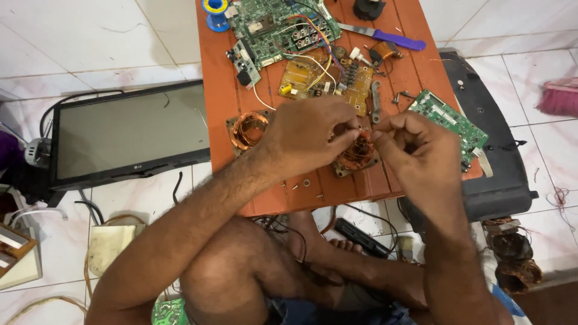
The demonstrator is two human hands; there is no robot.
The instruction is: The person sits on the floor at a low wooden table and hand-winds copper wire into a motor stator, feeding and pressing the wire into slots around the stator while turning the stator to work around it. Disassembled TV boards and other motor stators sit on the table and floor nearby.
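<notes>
Both hands, left hand (307, 135) and right hand (412, 147), are pinching their grips closed on a copper-wound coil (356, 153) lying on the orange surface (220, 102), circuit boards (274, 27) crowding it above white floor tiles (90, 36).

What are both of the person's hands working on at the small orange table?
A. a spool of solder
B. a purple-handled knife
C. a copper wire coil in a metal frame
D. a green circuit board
C: the left hand and right hand meet over the copper wire coil, fingertips pinching at its top.
</notes>
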